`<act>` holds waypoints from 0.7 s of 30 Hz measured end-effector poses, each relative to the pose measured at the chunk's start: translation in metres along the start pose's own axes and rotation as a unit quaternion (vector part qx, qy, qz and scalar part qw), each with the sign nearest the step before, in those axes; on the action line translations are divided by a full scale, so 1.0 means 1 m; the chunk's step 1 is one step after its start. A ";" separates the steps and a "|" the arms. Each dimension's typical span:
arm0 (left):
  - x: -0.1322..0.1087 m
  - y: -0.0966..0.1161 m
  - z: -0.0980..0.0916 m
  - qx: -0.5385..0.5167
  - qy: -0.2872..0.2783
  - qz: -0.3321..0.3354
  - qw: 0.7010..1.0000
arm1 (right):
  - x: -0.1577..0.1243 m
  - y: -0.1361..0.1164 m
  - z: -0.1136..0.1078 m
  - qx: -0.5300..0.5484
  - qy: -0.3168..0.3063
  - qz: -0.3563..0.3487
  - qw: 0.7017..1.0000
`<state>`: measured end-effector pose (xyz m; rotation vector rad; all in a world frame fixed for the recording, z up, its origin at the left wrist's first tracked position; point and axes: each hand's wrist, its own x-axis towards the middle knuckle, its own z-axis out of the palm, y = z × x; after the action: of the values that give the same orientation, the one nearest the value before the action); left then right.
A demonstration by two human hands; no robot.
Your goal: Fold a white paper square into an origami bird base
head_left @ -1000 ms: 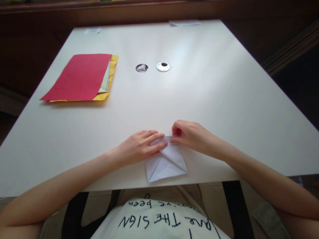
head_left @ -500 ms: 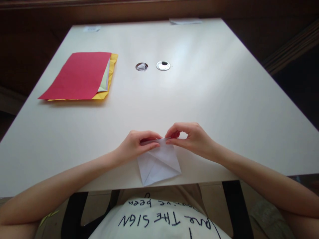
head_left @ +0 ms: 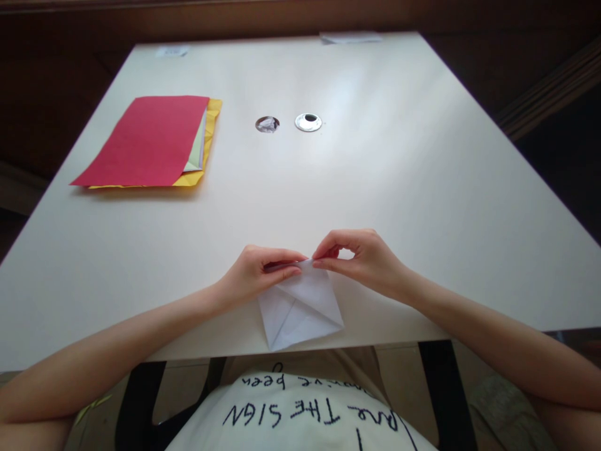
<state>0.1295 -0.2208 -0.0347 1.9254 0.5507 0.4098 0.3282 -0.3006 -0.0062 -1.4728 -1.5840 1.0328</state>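
Note:
A folded sheet of white paper (head_left: pixel 303 313) with crossing diagonal creases hangs near the front edge of the table, its upper edge between my hands. My left hand (head_left: pixel 270 269) pinches that edge from the left, thumb in front and fingers behind. At the upper right corner, my right hand (head_left: pixel 352 257) grips the paper between thumb and forefinger, the other fingers curled. The fingertips of both hands are close together. Part of the paper's top edge is hidden behind my fingers.
On the white table (head_left: pixel 399 188), a red sheet (head_left: pixel 145 141) lies over yellow paper (head_left: pixel 213 122) and pale sheets at the left. Farther back are a round hole (head_left: pixel 267 124) and a metal ring (head_left: pixel 308 123). White papers (head_left: pixel 351 38) lie at the far edge.
Almost nothing differs. My right thumb and forefinger have closed slightly nearer the paper's top edge, and the paper's lower right corner has shifted a little to the right.

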 end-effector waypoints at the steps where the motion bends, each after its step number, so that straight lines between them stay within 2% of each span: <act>1: 0.000 0.000 0.000 0.004 0.003 0.002 1.000 | 0.000 0.000 0.000 0.006 -0.002 0.005 1.000; 3: 0.000 -0.001 0.000 0.016 0.005 0.012 1.000 | 0.002 0.002 -0.001 0.018 0.000 0.012 1.000; 5: 0.001 -0.002 -0.001 0.055 0.032 0.041 0.997 | 0.004 0.005 -0.002 0.024 0.010 0.017 1.000; 7: 0.001 -0.001 -0.002 0.138 0.087 0.113 0.980 | 0.006 0.009 -0.004 0.015 0.029 0.023 0.999; 9: 0.000 0.000 -0.002 0.232 0.114 0.201 0.945 | 0.009 0.013 -0.007 -0.008 0.053 0.030 0.998; 11: -0.001 0.001 -0.001 0.297 0.071 0.263 0.915 | 0.012 0.017 -0.009 -0.036 0.074 0.037 0.996; 13: -0.002 0.002 0.001 0.341 0.000 0.284 0.896 | 0.013 0.020 -0.010 -0.067 0.087 0.041 0.993; 16: -0.003 0.001 0.006 0.406 -0.065 0.263 0.873 | 0.016 0.023 -0.011 -0.122 0.110 0.044 0.985; 21: -0.005 -0.001 0.009 0.467 -0.105 0.217 0.851 | 0.019 0.026 -0.011 -0.168 0.117 0.046 0.978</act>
<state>0.1300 -0.2297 -0.0391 3.0200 0.1420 0.2036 0.3475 -0.2801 -0.0254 -1.8364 -1.5836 0.6286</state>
